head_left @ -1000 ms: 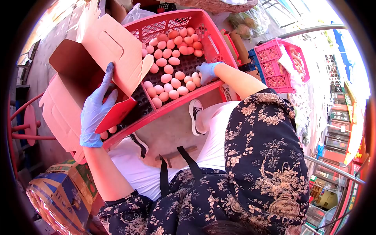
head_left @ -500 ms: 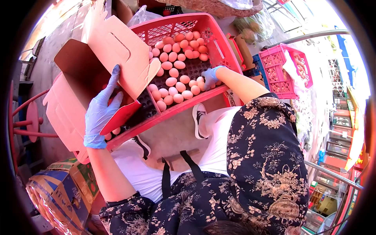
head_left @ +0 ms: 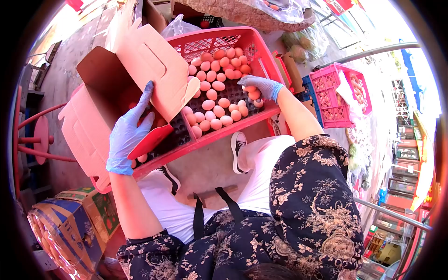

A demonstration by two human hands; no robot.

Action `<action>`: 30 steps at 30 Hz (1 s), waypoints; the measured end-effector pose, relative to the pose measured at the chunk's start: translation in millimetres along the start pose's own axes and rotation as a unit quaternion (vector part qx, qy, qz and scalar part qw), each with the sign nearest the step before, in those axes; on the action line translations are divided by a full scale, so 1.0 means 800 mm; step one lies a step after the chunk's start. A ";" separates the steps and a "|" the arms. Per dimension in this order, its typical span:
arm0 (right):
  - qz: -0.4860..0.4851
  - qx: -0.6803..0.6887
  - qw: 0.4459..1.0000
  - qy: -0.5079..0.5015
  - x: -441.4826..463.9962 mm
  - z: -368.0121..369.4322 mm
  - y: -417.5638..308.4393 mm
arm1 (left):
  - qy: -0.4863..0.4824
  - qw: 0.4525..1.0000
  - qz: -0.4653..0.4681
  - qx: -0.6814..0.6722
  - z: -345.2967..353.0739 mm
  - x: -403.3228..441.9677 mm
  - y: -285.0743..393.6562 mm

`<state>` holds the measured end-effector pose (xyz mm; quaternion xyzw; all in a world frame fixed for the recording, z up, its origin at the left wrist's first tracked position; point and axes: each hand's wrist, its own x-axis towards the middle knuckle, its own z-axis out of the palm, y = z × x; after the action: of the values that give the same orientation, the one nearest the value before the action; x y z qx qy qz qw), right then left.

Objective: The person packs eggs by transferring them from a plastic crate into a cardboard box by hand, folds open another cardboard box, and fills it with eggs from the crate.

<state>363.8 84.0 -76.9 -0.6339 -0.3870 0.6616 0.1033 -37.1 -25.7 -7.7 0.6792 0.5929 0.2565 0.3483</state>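
My left hand [head_left: 128, 140], in a blue glove, grips the near side of an open cardboard box [head_left: 154, 63], its index finger stretched along the raised flap. The box is brown inside with a red outer panel; the depth of its interior is dark. It rests on the left part of a red plastic crate [head_left: 205, 142]. Brown eggs [head_left: 218, 86] lie on a dark dimpled tray [head_left: 233, 88] in the crate's right part. My right hand [head_left: 263, 87], also gloved, is over the crate's right side, fingers curled round an egg [head_left: 250, 88]. Another egg [head_left: 254, 94] sits just below the fingers.
A pink crate of eggs [head_left: 331, 100] stands to the right beside a blue crate [head_left: 311, 95]. Plastic-bagged produce [head_left: 305, 42] lies behind. Blue and brown cartons [head_left: 70, 224] are at lower left, near a red metal frame [head_left: 41, 140]. A metal rail [head_left: 392, 213] runs at right.
My right hand has risen slightly from the tray and now has an egg in its fingers. The view has shifted a little; my left hand keeps its place on the box.
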 end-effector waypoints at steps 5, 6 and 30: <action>-0.130 0.323 0.927 -0.141 -0.025 0.032 -0.025 | 0.015 0.999 0.024 0.033 -0.002 0.001 -0.006; -0.135 0.373 0.908 -0.137 -0.015 0.044 -0.030 | 0.016 0.999 0.023 0.045 -0.005 -0.002 -0.008; -0.315 -0.820 0.478 -0.028 -0.063 0.481 -0.300 | -0.028 0.984 0.054 0.168 -0.044 -0.048 -0.038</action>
<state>-65.5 68.5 76.0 -0.2470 -0.9297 -0.0158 -0.2729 -89.7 -56.1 -6.6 0.7659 0.5804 0.1525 0.2308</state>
